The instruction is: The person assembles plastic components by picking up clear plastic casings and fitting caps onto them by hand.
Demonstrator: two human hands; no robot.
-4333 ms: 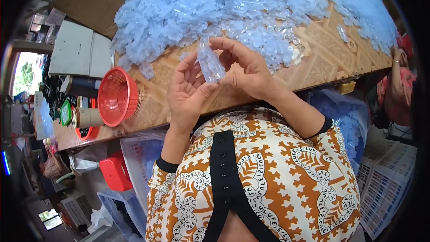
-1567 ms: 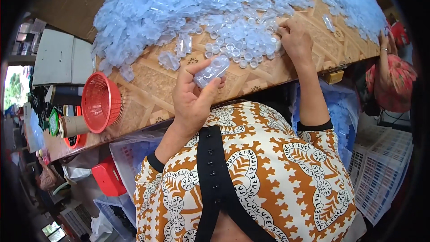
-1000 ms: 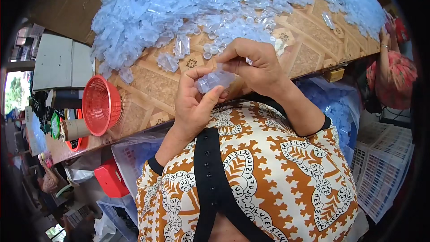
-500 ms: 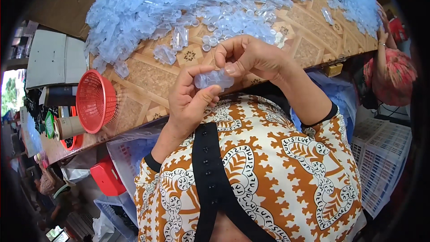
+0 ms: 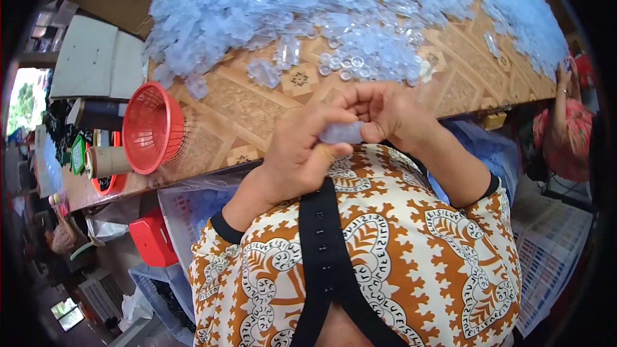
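My left hand (image 5: 301,148) grips a small translucent plastic bottle (image 5: 341,132) between thumb and fingers, lying sideways just in front of my chest. On its right end presses the thumb of my right hand (image 5: 392,115), whose fingers curl above; whether a cap sits under that thumb is hidden. Beyond the hands, several small round clear caps (image 5: 346,63) lie loose on the patterned table (image 5: 225,103). A few loose clear plastic pieces (image 5: 263,72) rest to the left of these caps.
A large heap of clear plastic pieces (image 5: 257,6) covers the table's far side. At the left stand a red basket (image 5: 151,130), a tape roll (image 5: 106,161) and a white carton (image 5: 87,58). Another person's arm (image 5: 560,99) reaches the table at the right. Plastic-lined containers (image 5: 482,148) stand below the edge.
The bottle has turned, and my right hand has come down so its thumb meets the bottle's right end. Both hands sit slightly lower in the picture, and the whole view has shifted.
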